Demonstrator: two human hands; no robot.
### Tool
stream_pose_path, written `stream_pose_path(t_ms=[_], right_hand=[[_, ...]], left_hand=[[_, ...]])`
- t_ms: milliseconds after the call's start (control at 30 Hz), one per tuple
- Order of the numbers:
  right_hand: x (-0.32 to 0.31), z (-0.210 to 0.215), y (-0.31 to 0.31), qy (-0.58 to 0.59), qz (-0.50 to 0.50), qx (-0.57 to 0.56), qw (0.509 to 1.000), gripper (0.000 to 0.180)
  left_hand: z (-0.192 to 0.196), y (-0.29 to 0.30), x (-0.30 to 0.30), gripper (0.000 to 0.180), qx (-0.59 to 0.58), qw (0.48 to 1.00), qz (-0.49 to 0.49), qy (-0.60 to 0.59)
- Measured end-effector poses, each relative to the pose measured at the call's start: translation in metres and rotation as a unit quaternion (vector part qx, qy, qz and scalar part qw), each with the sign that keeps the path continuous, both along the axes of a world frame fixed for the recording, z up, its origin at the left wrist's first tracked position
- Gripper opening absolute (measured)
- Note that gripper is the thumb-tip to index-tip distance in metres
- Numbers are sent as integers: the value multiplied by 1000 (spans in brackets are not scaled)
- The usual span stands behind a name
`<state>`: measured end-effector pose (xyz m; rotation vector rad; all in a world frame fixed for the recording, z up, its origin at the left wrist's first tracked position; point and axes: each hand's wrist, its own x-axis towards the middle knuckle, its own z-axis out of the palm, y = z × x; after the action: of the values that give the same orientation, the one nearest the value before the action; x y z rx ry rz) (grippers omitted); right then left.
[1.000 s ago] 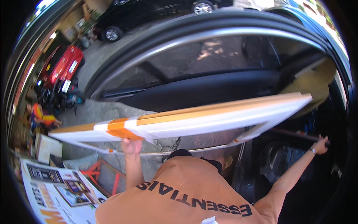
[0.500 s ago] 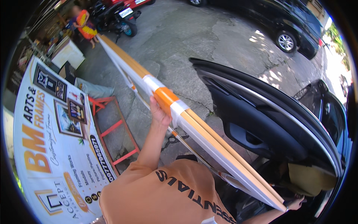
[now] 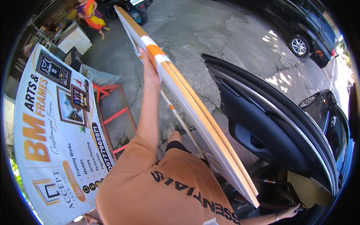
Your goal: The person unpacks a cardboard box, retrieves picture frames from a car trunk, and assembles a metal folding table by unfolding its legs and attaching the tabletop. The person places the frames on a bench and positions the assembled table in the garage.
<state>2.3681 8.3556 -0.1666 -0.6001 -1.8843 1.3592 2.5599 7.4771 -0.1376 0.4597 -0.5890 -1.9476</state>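
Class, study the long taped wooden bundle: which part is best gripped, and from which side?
Probably the orange and white tape band, coming from the left, as the left hand does. The band wraps the long, thin bundle together, while the open car door stands to its right. Being so long, it may also need a second grip farther along.

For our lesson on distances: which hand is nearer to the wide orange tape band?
Left: the left hand holds the white, tan-edged frame close beside the tape band; the right hand is farther, past the frame's lower end.
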Motion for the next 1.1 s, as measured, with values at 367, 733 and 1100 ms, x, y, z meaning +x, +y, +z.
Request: stream_pose_path(t_ms=[367, 733, 1100], right_hand=[[79, 16, -192, 13, -73, 38, 997, 46], [160, 1, -470, 8, -210, 127, 969, 43], [183, -93, -610, -97, -163, 64, 980, 48]], left_hand=[[-50, -221, -1, 78, 4, 991, -131, 16], [-63, -496, -50, 85, 35, 955, -290, -47], [-83, -742, -142, 103, 46, 863, -480, -153]])
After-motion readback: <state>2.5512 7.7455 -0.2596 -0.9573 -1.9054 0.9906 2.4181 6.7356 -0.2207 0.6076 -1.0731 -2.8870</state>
